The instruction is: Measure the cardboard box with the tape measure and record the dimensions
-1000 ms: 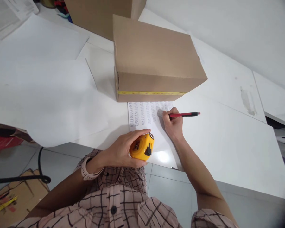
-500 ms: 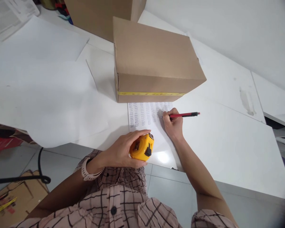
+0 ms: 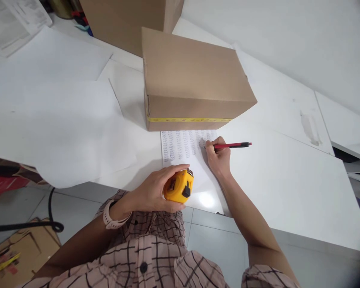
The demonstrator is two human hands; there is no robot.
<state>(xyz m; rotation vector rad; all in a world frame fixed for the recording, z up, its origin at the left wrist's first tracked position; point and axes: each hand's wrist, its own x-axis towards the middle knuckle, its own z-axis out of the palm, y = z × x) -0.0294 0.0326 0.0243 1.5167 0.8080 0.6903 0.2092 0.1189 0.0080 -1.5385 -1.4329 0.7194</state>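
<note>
My left hand (image 3: 156,190) is wrapped round a yellow tape measure (image 3: 177,187) with a black lock button, near the table's front edge. A red and black pen (image 3: 234,145) is gripped in my right hand (image 3: 219,160), its tip down on a sheet of paper (image 3: 183,154). Columns of small handwriting cover the upper part of that sheet, and its far edge meets the cardboard box (image 3: 198,76). Along the lower front face of the box runs a yellow strip (image 3: 189,120) with marks on it.
Behind stands another cardboard box (image 3: 126,24). Large white sheets (image 3: 66,112) spread over the left of the white table (image 3: 291,172). A black cable (image 3: 24,228) and flat cardboard (image 3: 27,256) lie at the lower left, below the table. Shelves (image 3: 357,176) are at the far right.
Both hands keep their grips and places. The box and table appear slightly shifted in the picture, as the camera view has moved a little.
</note>
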